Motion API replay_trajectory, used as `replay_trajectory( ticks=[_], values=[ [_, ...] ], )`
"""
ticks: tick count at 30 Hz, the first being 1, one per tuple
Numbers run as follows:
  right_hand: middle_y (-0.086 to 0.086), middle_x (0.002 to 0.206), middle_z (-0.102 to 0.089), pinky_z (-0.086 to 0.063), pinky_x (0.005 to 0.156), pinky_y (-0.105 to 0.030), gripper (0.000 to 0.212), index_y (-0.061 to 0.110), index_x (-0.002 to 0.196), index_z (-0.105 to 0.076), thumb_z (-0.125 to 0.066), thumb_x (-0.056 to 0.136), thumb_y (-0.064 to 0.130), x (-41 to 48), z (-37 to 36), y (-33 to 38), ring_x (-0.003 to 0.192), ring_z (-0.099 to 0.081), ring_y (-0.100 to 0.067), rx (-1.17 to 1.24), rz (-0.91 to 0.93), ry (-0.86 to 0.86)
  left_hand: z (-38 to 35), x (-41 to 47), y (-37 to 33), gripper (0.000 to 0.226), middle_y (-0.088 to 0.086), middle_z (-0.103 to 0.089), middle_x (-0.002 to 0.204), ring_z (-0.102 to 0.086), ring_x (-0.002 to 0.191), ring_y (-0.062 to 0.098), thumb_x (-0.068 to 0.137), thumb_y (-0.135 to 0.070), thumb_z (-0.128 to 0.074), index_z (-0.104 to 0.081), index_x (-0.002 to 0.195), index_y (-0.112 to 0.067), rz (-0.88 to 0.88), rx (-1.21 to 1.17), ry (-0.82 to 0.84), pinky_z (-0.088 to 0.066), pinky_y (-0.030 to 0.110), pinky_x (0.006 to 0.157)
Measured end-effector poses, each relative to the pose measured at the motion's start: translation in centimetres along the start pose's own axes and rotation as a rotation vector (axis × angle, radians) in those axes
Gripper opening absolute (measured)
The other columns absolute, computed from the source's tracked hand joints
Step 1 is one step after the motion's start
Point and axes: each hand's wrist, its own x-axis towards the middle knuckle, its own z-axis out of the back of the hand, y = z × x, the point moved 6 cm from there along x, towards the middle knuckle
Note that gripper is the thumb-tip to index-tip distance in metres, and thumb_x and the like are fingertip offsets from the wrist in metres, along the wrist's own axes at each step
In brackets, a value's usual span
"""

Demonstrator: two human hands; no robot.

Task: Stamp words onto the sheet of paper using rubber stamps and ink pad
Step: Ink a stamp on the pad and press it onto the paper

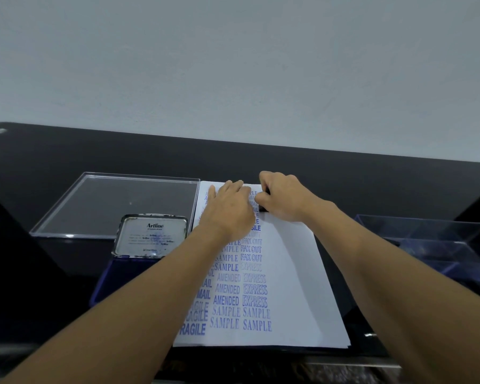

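A white sheet of paper [294, 273] lies on the dark table, carrying columns of blue stamped words such as SAMPLE, EXPRESS, AMENDED and FAX OUT. My left hand [229, 207] lies flat on the far part of the sheet, fingers straight. My right hand [281, 199] grips a dark rubber stamp [263, 208] and holds it down on the paper near the top; most of the stamp is hidden by the fingers. The open ink pad [122, 278] sits left of the sheet, its Artline lid [153, 236] standing up.
A clear plastic lid [114, 203] lies at the back left. A clear plastic box [438, 242] stands at the right. The table's far edge [233, 142] meets a plain wall.
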Motion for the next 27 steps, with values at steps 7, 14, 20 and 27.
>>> replay_trajectory(
  ticks=[7, 14, 20, 27],
  values=[
    [-0.001, 0.073, -0.046, -0.030, 0.054, -0.029, 0.027, 0.017, 0.076, -0.035, -0.052, 0.095, 0.023, 0.1, 0.0, 0.0, 0.062, -0.036, -0.015, -0.012, 0.003, -0.013, 0.1, -0.1, 0.1, 0.035, -0.001, -0.050, 0.130, -0.039, 0.127, 0.020, 0.095, -0.015, -0.037, -0.053, 0.127, -0.013, 0.000, -0.008, -0.009, -0.019, 0.055, 0.116],
    [-0.002, 0.070, -0.047, -0.028, 0.053, -0.028, 0.024, 0.017, 0.078, -0.034, -0.051, 0.096, 0.020, -1.0, -0.3, 0.2, 0.060, -0.036, -0.015, 0.027, 0.031, -0.044, -0.1, 0.0, 0.1, 0.039, 0.003, -0.046, 0.142, -0.035, 0.135, 0.022, 0.096, -0.016, -0.036, -0.050, 0.133, -0.013, 0.013, -0.010, 0.017, -0.017, 0.056, 0.117],
    [-0.001, 0.069, -0.045, -0.027, 0.053, -0.030, 0.027, 0.018, 0.075, -0.033, -0.051, 0.095, 0.020, -0.6, -0.2, 0.1, 0.062, -0.036, -0.017, 0.013, 0.005, -0.044, 0.1, -0.1, -0.1, 0.038, 0.002, -0.045, 0.143, -0.034, 0.134, 0.020, 0.095, -0.015, -0.036, -0.052, 0.130, -0.013, 0.004, -0.004, 0.009, -0.016, 0.054, 0.118],
    [-0.002, 0.073, -0.049, -0.034, 0.055, -0.033, 0.026, 0.017, 0.076, -0.036, -0.053, 0.095, 0.024, 0.2, 0.0, -0.1, 0.063, -0.039, -0.018, 0.008, -0.026, -0.013, 0.0, -0.1, 0.0, 0.037, 0.002, -0.049, 0.137, -0.037, 0.131, 0.021, 0.097, -0.016, -0.037, -0.051, 0.131, -0.014, 0.008, -0.006, 0.001, -0.019, 0.055, 0.117]
  ],
)
